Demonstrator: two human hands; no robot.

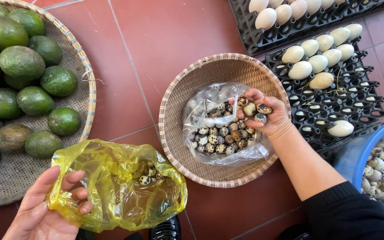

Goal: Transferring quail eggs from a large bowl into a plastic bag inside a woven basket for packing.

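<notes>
Right now we have a clutch of speckled quail eggs in our right hand, fingers curled around them and the palm turned downward over the clear plastic bag they came from. Several eggs show between the fingers; they lie every which way, so no common long axis can be told. The hand hovers just above the heap of loose quail eggs left in the clear bag, which lies slumped open with its mouth toward the upper left, inside a round woven basket on the red tiled floor.

Our left hand grips the edge of a yellow plastic bag at the lower left, thumb and fingers pinching the crumpled film. The bag stretches from that hand out to the right, its long axis roughly level across the view, and a few quail eggs show through the film near its middle. It sits well apart from the basket's contents, just beside the basket's lower left rim.

To the left, a wide flat woven tray carries a pile of green avocados. At the upper right, black egg trays hold large pale eggs, many cells vacant. At the far right edge, a blue-rimmed basin contains more speckled eggs. Our black sleeve covers the right forearm.
</notes>
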